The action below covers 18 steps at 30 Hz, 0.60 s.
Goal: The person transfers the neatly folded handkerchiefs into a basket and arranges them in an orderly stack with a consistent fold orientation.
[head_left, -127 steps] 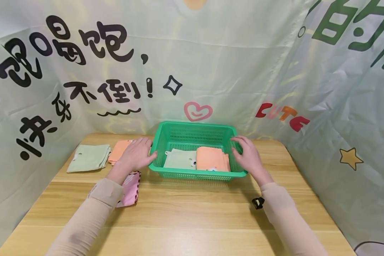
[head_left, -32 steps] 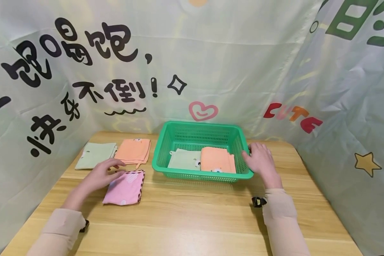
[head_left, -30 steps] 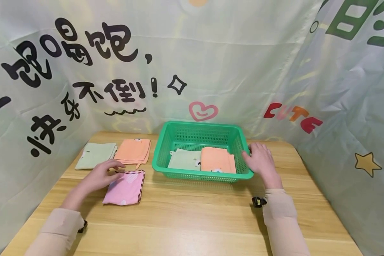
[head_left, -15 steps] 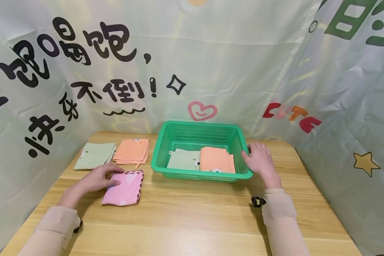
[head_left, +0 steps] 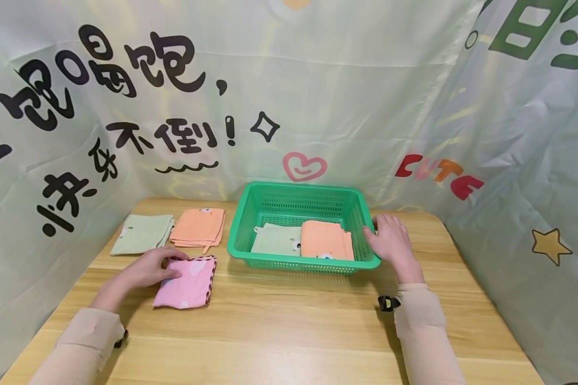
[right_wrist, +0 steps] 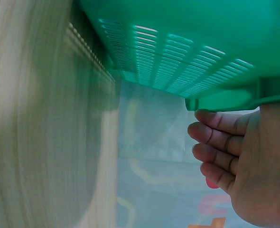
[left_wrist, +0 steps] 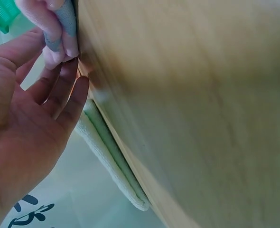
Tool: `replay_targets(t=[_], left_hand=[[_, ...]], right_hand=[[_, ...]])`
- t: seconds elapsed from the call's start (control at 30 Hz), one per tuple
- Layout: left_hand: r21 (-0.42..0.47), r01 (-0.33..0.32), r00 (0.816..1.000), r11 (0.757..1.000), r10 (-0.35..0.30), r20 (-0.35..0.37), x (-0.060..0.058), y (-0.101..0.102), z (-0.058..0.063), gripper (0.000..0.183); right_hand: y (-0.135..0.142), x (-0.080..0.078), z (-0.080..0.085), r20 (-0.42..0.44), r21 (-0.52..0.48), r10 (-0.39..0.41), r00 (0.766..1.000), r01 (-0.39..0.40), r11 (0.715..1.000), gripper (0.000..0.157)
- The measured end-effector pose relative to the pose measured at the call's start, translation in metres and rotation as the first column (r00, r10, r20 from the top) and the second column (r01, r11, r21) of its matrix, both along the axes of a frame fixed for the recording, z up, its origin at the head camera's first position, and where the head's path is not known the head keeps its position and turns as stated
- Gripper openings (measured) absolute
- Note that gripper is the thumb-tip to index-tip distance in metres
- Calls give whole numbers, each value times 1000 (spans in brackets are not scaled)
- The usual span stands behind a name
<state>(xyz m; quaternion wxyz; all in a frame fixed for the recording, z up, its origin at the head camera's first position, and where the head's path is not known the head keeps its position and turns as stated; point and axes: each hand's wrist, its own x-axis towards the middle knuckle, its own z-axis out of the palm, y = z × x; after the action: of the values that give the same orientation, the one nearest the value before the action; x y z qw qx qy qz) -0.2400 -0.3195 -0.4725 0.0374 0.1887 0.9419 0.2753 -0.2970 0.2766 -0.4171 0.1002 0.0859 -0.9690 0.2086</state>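
A folded pink towel (head_left: 188,283) with a dark checked trim lies on the near-left part of the table. My left hand (head_left: 146,267) pinches its left edge, thumb on top; in the left wrist view the towel's folded layers (left_wrist: 57,28) sit between thumb and fingers. At the green basket (head_left: 250,259), my right hand (head_left: 392,240) rests against the right rim, its thumb over it. The right wrist view shows that hand's fingers (right_wrist: 220,137) loosely bent outside the rim. Inside the basket lie a folded pale green towel (head_left: 275,239) and a folded orange towel (head_left: 326,240) side by side.
Behind the pink towel, another folded pale green towel (head_left: 142,234) and another orange towel (head_left: 199,227) lie on the wooden table (head_left: 294,326). A printed curtain (head_left: 347,107) stands close behind the basket and along both sides.
My left hand has left the basket's left rim and come down onto the pink towel's left edge, its fingers closing there. The right hand has shifted to the outside of the basket's right rim.
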Motion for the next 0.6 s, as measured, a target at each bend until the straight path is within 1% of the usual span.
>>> replay_targets(t=[0.23,0.4,0.5,0.6], left_hand=[[-7,1,1000,1000,-1,5,-1,2,-1,28],[-2,-2,1000,1000,2,1,0,5,1,24],[0,-8,1000,1000,8,-12,1,7,2,22],[10,-31,999,999,31,-14,2,8,3,23]], right_hand=[[0,0,-1,4,-6,-4,1000,4,1000,38],[0,1,0,7,-7,-1,1000,1,1000,39],[0,1,1,6,-7,1,1000,-1,1000,39],[0,1,1,3,-6,2,1000,-2,1000,38]])
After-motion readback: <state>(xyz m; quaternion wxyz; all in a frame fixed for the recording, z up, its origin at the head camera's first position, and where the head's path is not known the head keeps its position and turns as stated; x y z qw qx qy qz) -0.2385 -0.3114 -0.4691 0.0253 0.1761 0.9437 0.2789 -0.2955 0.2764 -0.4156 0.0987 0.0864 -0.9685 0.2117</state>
